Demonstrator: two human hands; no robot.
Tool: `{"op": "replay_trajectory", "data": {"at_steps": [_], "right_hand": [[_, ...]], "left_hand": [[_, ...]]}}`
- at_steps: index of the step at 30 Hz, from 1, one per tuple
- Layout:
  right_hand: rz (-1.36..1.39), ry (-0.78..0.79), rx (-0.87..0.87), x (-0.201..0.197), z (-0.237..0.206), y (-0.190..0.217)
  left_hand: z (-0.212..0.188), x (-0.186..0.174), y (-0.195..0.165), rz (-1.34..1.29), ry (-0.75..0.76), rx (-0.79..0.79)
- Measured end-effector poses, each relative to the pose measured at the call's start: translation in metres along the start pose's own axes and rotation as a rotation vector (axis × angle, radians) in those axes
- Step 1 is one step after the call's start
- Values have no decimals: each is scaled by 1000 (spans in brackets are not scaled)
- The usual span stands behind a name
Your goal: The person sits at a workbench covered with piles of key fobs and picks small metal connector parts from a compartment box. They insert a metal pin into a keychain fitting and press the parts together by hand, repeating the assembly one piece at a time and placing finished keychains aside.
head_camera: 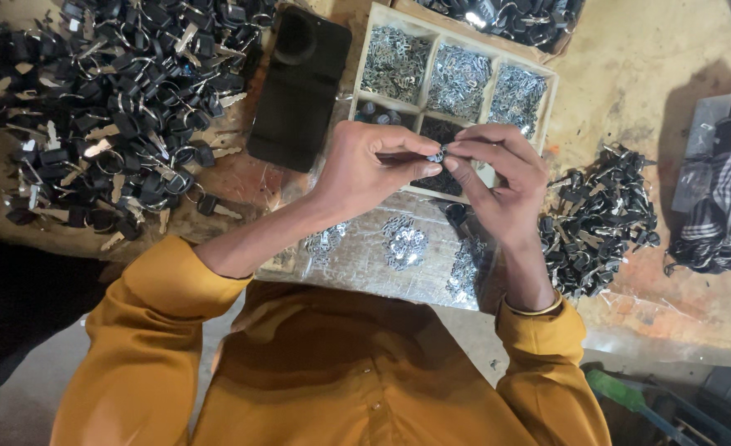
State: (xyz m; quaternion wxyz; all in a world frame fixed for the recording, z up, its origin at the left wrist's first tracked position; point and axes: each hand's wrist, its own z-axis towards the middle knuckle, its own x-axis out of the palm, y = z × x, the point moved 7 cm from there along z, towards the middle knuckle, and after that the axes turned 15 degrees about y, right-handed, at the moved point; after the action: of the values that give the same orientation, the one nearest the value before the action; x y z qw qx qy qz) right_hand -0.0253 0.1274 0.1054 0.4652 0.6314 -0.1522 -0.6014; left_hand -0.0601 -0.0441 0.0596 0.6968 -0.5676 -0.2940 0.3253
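My left hand (365, 165) and my right hand (502, 186) meet above a wooden compartment tray (551, 103), fingertips pinched together on one small dark metal part (438, 155). The tray's back cells hold silvery metal pieces; its front cells hold darker bits, partly hidden by my hands. Below my hands, small heaps of shiny metal pieces (403, 244) lie on a clear plastic sheet. Mustard-yellow sleeves cover both arms.
A large pile of black-headed keys on rings (109, 99) fills the left. A black phone case (299, 87) lies beside the tray. A smaller heap of black parts (601, 219) sits at right, a striped cloth (725, 198) farther right, another box of keys (514, 16) behind.
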Motion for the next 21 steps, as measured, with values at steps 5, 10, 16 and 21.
{"op": "replay_trajectory", "data": {"at_steps": [5,10,16,21], "right_hand": [[-139,22,-93,0,1,9],[-234,24,-153,1,0,16],[-47,-25,-70,3,-2,7],[152,-24,69,6,-3,-6]], "left_hand": [[1,0,1,-22,-3,0],[0,-2,2,26,-5,-15],[0,-3,2,-60,-9,2],[0,-2,3,-50,-7,-17]]}}
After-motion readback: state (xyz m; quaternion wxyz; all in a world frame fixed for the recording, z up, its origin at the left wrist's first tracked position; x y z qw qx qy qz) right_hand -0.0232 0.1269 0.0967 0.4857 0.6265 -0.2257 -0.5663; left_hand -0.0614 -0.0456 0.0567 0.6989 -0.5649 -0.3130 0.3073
